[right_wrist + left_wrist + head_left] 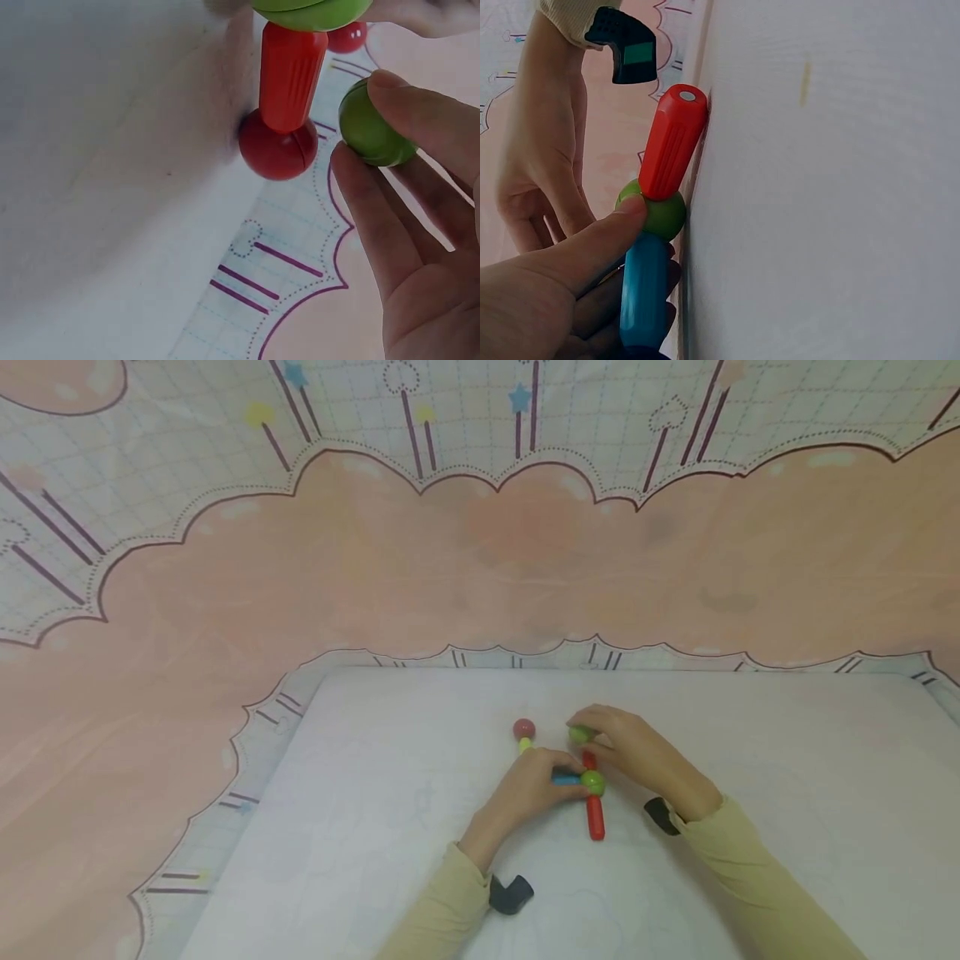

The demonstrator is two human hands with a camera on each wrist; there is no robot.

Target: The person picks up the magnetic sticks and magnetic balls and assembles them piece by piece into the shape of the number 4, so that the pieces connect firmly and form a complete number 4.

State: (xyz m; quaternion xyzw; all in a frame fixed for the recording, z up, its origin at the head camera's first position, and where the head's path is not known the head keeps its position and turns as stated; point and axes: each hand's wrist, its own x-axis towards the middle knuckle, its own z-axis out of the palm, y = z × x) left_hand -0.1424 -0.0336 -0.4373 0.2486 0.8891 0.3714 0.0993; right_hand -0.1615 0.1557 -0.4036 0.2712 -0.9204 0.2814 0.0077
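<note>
My left hand (534, 783) pinches a green ball (592, 783) where toy rods meet. One red rod (596, 818) points from it toward me, with a silvery disc in its free end in the left wrist view. A blue rod (643, 292) runs under the left palm to a dark blue piece at the frame's edge. Another red rod (291, 75) reaches away from me to a red ball (279, 146). Beside that ball, my right hand (626, 747) holds a second green ball (375, 124) between thumb and fingertips.
A pinkish-red ball (524, 729) on a yellow-green rod (525, 745) lies just beyond the left hand, which partly covers the rod. Everything rests on a white tabletop (390, 735). Patterned pink cloth (480, 568) hangs behind. Dark devices sit at both wrists.
</note>
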